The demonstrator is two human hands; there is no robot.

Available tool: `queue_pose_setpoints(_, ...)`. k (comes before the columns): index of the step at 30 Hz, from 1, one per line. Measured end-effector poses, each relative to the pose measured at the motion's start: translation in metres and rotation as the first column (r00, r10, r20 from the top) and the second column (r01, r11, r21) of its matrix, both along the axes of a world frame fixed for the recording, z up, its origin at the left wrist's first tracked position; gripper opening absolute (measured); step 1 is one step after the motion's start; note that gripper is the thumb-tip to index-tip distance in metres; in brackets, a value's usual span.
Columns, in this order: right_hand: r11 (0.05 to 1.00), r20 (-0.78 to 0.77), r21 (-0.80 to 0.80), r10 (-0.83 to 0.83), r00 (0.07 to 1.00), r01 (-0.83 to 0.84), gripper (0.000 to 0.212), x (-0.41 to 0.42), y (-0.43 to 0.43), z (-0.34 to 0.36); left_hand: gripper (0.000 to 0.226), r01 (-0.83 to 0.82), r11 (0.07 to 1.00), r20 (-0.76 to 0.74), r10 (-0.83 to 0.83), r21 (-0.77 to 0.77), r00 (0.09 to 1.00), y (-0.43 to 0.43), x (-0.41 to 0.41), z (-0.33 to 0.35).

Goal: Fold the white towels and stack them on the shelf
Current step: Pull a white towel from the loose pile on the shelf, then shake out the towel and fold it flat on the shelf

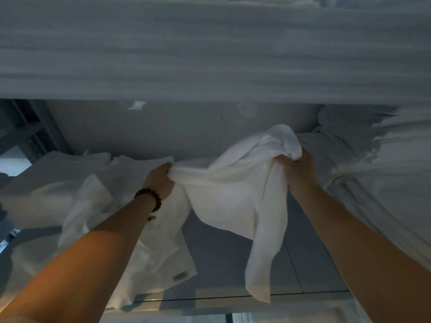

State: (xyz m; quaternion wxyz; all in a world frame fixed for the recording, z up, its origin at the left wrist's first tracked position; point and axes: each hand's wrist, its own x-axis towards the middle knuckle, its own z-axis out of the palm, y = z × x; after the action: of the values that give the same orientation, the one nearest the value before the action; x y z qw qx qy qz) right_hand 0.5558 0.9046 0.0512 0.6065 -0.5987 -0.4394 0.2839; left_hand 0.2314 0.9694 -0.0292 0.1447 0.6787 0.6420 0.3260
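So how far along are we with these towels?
Done, apparently: a deep stack of folded towels runs across the top. In hand: the left hand and right hand grip one unfolded towel, hanging bunched between them. Remaining: rumpled towels heaped at the left, unfolded.

Plain white on the towel [233, 194], dark brown beads on the bracelet [149, 198], a grey label [180, 276] on that second white cloth [151, 257], pale grey shelf [224, 264], and the stacked linen [210, 54] reads white too.

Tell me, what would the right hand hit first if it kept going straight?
The right hand grips the white towel; beyond it, probably the grey back panel, though depth is unclear.
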Motion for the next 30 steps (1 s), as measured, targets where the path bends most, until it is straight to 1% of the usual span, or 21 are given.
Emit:
queue_pose_setpoints(1,1.000,0.022,0.000,-0.008,1.000,0.008,0.005,0.002,0.001,0.004,0.016,0.008,0.999,0.022,-0.009,0.045,1.000,0.006,0.002,0.015)
queue_pose_setpoints(3,1.000,0.067,0.002,-0.021,0.998,0.021,0.014,0.005,0.005,0.012,0.013,0.033,0.991,0.056,-0.041,0.132,0.998,0.016,0.009,0.047)
queue_pose_setpoints(5,0.999,0.137,0.011,-0.032,0.990,0.031,0.017,0.008,0.008,0.022,0.012,0.034,0.970,0.068,-0.052,0.241,0.996,0.023,0.019,0.079)
queue_pose_setpoints(7,0.998,0.138,0.031,-0.050,0.989,0.047,0.016,0.010,0.011,0.032,0.017,0.028,0.941,0.070,-0.055,0.338,0.996,0.026,0.032,0.108)
queue_pose_setpoints(8,0.997,0.126,0.041,-0.067,0.990,0.062,0.016,0.012,0.011,0.037,0.021,0.025,0.931,0.062,-0.051,0.363,0.997,0.026,0.039,0.119)
queue_pose_setpoints(10,0.993,0.135,0.078,-0.102,0.986,0.093,0.023,0.016,0.012,0.047,0.022,0.030,0.925,0.052,-0.053,0.380,0.997,0.024,0.053,0.135)
queue_pose_setpoints(11,0.990,0.159,0.103,-0.115,0.981,0.100,0.026,0.019,0.011,0.051,0.022,0.050,0.921,0.056,-0.077,0.386,0.995,0.021,0.060,0.138)
queue_pose_setpoints(13,0.986,0.244,0.131,-0.133,0.960,0.103,0.029,0.022,0.009,0.052,0.020,0.145,0.917,0.052,-0.177,0.372,0.983,0.014,0.073,0.133)
queue_pose_setpoints(14,0.988,0.300,0.116,-0.134,0.945,0.104,0.030,0.023,0.008,0.048,0.018,0.205,0.916,0.034,-0.231,0.345,0.972,0.010,0.078,0.124)
queue_pose_setpoints(16,0.995,0.429,0.025,-0.094,0.898,0.092,0.035,0.022,0.005,0.032,0.015,0.297,0.920,-0.021,-0.302,0.255,0.953,0.002,0.086,0.096)
queue_pose_setpoints(19,0.985,0.553,-0.172,0.078,0.830,0.023,0.042,0.016,-0.002,-0.006,0.016,0.368,0.927,-0.069,-0.363,0.076,0.929,-0.008,0.091,0.044)
queue_pose_setpoints(21,0.947,0.596,-0.320,0.213,0.774,-0.014,0.050,0.014,-0.010,-0.033,0.026,0.387,0.921,-0.081,-0.390,-0.048,0.917,-0.015,0.092,0.010)
queue_pose_setpoints(23,0.883,0.589,-0.468,0.346,0.730,-0.041,0.056,0.014,-0.019,-0.058,0.032,0.408,0.900,-0.060,-0.421,-0.155,0.905,-0.024,0.093,-0.019)
queue_pose_setpoints(25,0.816,0.565,-0.575,0.447,0.693,-0.057,0.062,0.015,-0.026,-0.078,0.035,0.434,0.869,-0.027,-0.452,-0.239,0.891,-0.032,0.094,-0.040)
queue_pose_setpoints(27,0.759,0.515,-0.646,0.514,0.686,-0.083,0.067,0.015,-0.033,-0.091,0.038,0.433,0.851,-0.016,-0.458,-0.298,0.889,-0.037,0.092,-0.055)
queue_pose_setpoints(28,0.737,0.487,-0.668,0.539,0.687,-0.104,0.067,0.015,-0.036,-0.096,0.040,0.428,0.847,-0.036,-0.461,-0.317,0.887,-0.039,0.089,-0.058)
queue_pose_setpoints(29,0.725,0.471,-0.678,0.555,0.685,-0.121,0.065,0.017,-0.037,-0.099,0.044,0.432,0.833,-0.070,-0.482,-0.347,0.873,-0.039,0.085,-0.060)
queue_pose_setpoints(30,0.725,0.465,-0.675,0.560,0.686,-0.134,0.061,0.019,-0.038,-0.101,0.054,0.460,0.795,-0.110,-0.538,-0.395,0.836,-0.038,0.081,-0.060)
